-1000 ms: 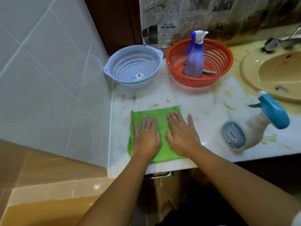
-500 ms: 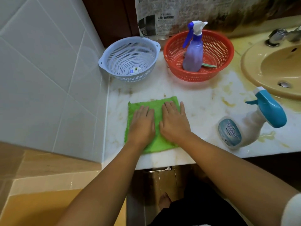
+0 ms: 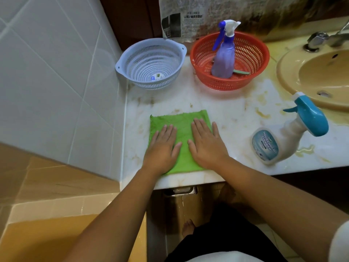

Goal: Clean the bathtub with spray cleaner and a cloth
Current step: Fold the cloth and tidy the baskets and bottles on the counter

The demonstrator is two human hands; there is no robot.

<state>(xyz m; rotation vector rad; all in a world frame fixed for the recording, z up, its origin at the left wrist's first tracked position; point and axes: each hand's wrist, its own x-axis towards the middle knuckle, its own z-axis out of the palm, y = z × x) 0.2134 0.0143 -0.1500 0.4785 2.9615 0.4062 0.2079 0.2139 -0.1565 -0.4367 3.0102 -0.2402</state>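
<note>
A green cloth [image 3: 182,129] lies flat on the stained marble counter [image 3: 232,114], near its front edge. My left hand [image 3: 162,148] rests palm down on the cloth's left half, fingers straight. My right hand [image 3: 206,142] presses flat on the right half, its little finger off the cloth's edge. A white spray cleaner bottle with a teal trigger [image 3: 287,137] stands on the counter to the right of my hands. The yellow bathtub [image 3: 37,235] shows at the lower left, below the counter.
A pale blue colander [image 3: 151,63] and an orange basket [image 3: 251,59] holding a purple spray bottle [image 3: 223,55] stand at the back. A yellow sink [image 3: 321,76] with a tap [image 3: 319,39] lies at the right. White tiled wall [image 3: 56,72] borders the left.
My hands have slid apart a little on the cloth, leaving a green strip between them. The camera has shifted slightly. Bottles and baskets stay where they were.
</note>
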